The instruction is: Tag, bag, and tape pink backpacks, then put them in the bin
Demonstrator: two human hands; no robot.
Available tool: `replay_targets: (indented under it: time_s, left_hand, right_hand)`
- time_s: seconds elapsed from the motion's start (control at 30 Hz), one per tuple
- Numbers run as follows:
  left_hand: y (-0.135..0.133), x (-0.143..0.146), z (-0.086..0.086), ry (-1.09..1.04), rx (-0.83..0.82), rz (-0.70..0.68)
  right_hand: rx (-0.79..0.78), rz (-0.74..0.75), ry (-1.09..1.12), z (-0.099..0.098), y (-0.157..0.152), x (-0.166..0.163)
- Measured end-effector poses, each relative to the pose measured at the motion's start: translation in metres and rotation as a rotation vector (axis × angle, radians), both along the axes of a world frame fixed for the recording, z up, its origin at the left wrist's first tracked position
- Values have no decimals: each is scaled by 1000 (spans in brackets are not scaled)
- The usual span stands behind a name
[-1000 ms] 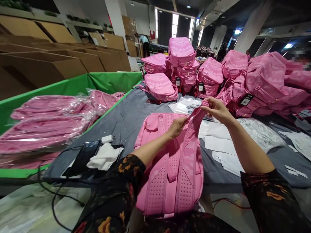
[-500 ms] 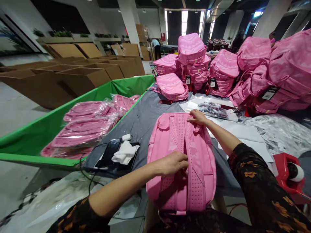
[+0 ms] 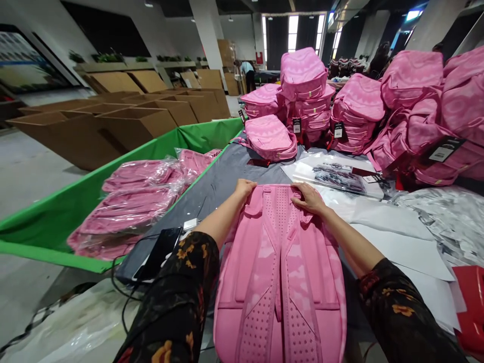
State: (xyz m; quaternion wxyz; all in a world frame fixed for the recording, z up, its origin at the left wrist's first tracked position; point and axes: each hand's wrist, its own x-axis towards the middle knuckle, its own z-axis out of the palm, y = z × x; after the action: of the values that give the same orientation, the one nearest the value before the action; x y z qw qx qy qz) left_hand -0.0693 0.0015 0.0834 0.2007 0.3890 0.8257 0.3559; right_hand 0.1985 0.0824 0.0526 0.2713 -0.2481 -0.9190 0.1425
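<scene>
Fingers (image 3: 298, 202) of the left hand (image 3: 244, 189) and right hand (image 3: 309, 198) clamp the pink backpack (image 3: 264, 257) at its top.

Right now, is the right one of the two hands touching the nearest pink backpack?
Touching. The head view shows the right hand over the top edge of the backpack, fingers against its fabric.

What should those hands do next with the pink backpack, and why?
Maybe tilt the pink backpack up a little: the left hand and right hand hold its top edge, apart from each other, and the shoulder straps lie along its back.
</scene>
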Motion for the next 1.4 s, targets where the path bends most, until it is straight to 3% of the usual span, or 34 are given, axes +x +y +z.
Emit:
replay_targets:
  time_s: [0.23,0.4,0.47,0.6,0.77,0.9,1.07,1.27,1.4]
  left_hand:
    - [11,24,6,123,76,-118]
    - [-22,36,-1,224,152,-359]
    - [-45,38,-10,348,247,-422]
    - [-93,51,-40,480,349,-384]
    - [-126,65,-76,467,343,-479]
    - [-106,57,-88,389,264,-571]
    - [-52,47,-82,344,131,-487]
    - [-22,56,-73,328,100,-389]
    - [-21,68,-85,341,111,-315]
  right_hand:
    - [-159,148,243,-7,-10,3]
    - [-141,86,251,-6,-27,5]
    - [-90,55,229,-7,-39,5]
    - [-6,-8,134,-20,-74,14]
    - [-86,-18,-19,-35,-98,42]
    - [-291,24,-101,-34,-58,39]
    - [-411,-82,-130,-29,-7,5]
    - [-327,-311,-106,-32,-29,-13]
    - [-290,-285,-43,-47,-36,-4]
